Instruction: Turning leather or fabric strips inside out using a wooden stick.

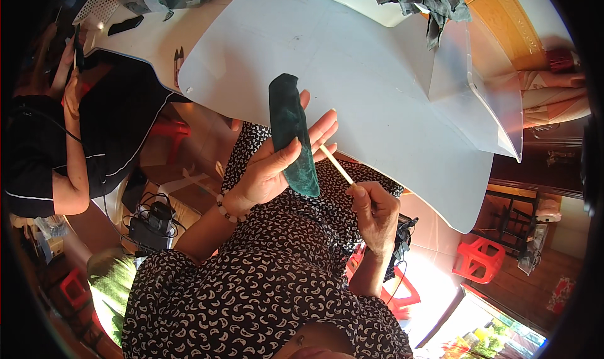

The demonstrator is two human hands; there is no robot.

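Observation:
A long, narrow dark green velvet piece (292, 132) is pinched between the thumb and fingers of my left hand (261, 173). It stands slantwise just off the near edge of the table, its upper end over the tabletop. I cannot tell whether it is a tube or a folded strip. In my right hand (376, 217), thumb and fingers close on one end of a thin pale stick (336, 164). The stick's other end reaches the fingers of my left hand, beside the velvet piece.
A pale grey table (402, 107) spreads in front of me, with a clear plastic sheet (478, 95) standing at its right. Grey cloth (421, 0) lies at the back. To the left, another person (69, 145) holds a dark object. A red stool (479, 259) stands at the right.

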